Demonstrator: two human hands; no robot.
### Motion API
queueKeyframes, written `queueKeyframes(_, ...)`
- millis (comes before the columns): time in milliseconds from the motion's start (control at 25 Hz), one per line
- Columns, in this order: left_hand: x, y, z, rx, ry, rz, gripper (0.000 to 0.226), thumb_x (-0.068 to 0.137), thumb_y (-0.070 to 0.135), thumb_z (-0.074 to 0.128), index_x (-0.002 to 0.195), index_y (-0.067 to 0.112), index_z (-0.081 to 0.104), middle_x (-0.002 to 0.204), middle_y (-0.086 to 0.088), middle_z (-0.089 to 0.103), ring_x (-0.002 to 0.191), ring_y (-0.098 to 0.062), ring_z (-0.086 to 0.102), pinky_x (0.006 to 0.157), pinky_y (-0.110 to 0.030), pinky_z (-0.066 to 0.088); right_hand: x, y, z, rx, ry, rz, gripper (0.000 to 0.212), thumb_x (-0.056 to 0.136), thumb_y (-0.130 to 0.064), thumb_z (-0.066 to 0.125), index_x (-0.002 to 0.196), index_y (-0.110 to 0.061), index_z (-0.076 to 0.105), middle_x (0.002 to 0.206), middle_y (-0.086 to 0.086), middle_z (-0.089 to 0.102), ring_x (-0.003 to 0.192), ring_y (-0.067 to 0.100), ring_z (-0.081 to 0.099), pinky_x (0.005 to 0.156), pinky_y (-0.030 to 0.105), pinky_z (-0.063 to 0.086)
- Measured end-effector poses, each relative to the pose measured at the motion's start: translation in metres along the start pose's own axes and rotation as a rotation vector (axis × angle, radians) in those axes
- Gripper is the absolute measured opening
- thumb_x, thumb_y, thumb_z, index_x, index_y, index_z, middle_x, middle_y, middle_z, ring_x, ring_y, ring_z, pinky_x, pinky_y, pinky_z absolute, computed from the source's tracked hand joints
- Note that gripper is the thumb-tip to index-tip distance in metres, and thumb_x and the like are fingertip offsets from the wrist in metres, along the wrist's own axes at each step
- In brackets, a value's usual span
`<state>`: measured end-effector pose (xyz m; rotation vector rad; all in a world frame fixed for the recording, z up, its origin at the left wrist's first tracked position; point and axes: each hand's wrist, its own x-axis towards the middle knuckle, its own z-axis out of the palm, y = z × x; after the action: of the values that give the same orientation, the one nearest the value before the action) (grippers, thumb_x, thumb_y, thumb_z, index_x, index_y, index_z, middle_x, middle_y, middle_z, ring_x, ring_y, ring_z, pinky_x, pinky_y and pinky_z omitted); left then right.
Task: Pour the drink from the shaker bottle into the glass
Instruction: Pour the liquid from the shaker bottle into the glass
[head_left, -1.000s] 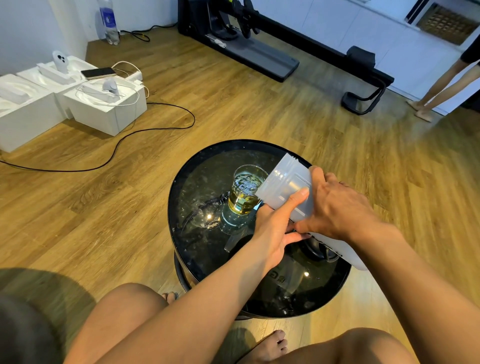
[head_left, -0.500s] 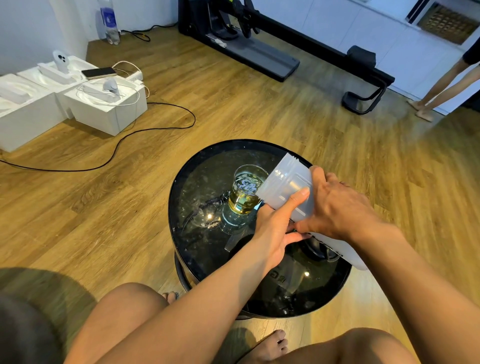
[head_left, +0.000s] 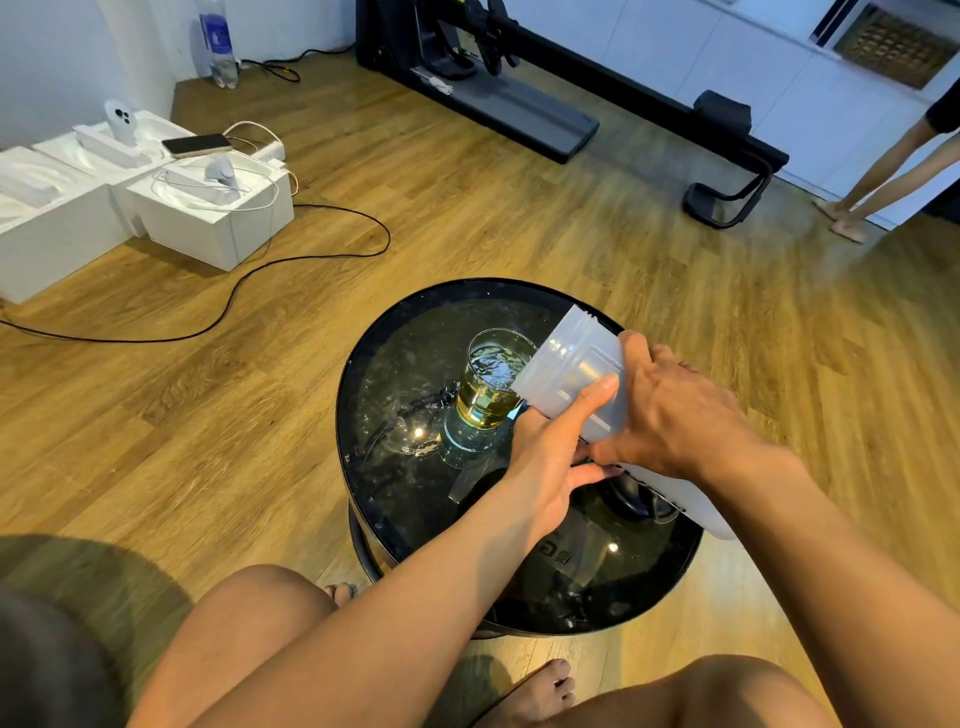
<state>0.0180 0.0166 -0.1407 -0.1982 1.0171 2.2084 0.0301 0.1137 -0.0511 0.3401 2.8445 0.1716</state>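
Writing: pale marks by the near edge of the round black glass table (head_left: 395, 519), unreadable | translucent white plastic shaker bottle (head_left: 576, 374) tilted, mouth over the clear drinking glass (head_left: 493, 384) holding yellow liquid near the far edge | left hand (head_left: 545, 462) and right hand (head_left: 670, 415) both wrapped round the bottle, hiding its middle.

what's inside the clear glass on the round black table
The clear drinking glass holds yellow-green liquid, about half full. The translucent white shaker bottle covers its right rim, so any pouring stream is hidden.
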Motion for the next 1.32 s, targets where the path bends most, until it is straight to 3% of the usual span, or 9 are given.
queueKeyframes(280,0.0,-0.0001,-0.0005,0.004,0.006,-0.001,0.038,0.085,0.028,0.079,0.12,0.022,0.067,0.118,-0.016,0.075,0.108,-0.037,0.072,0.088,-0.057,0.06,-0.0013,-0.0011,-0.0021,0.003,-0.007,0.009,0.113,0.054,-0.066,0.08,0.136,-0.018,0.02,0.121,0.009,0.045,0.113,0.036,0.051,0.074,0.041,0.039)
queueKeyframes(1320,-0.0002,0.0003,0.0005,0.007,0.023,-0.006,0.039,0.086,0.028,0.077,0.123,0.02,0.066,0.117,-0.017,0.075,0.108,-0.037,0.072,0.09,-0.059,0.058,-0.0016,-0.0021,-0.0042,-0.003,-0.02,0.005,0.114,0.053,-0.067,0.08,0.136,-0.017,0.02,0.122,0.01,0.045,0.113,0.036,0.05,0.075,0.042,0.041)
